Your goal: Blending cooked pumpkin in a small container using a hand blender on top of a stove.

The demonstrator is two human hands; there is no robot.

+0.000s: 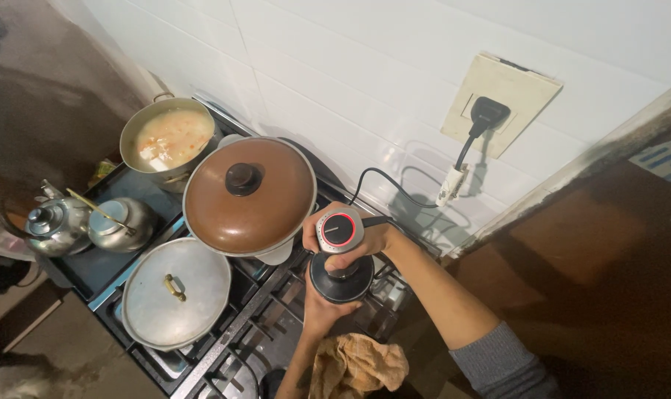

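Two hands sit on one appliance, centre of frame, just right of the stove middle. I log the right hand (354, 238), its fingers wrapped tight round the upper body of a hand blender (340, 255), just under its round top with a glowing red ring. The left hand (322, 304) comes up from the lower edge, fingers closed round the dark lower section of the same tool. The tool's working end is hidden below; I cannot tell what it points into.

Risks as I judge them:
- The black cord (394, 185) runs from the blender up to the wall socket (498, 100), upper right, and passes close over the stove grates (276, 310). Heat from a burner could damage it; I see no flame, though.
- The lit ring suggests power is on. A slip of either grip could start the tool outside any pot.
- The brown-lidded pot (248, 196) stands just left of the hands, nearly touching; an elbow swing could knock it.
- The open pot of pale soup (171, 138), upper left, could spill if the stove is jolted.
- The tan cloth (357, 363), bottom centre, lies near the grates: a scorch hazard.
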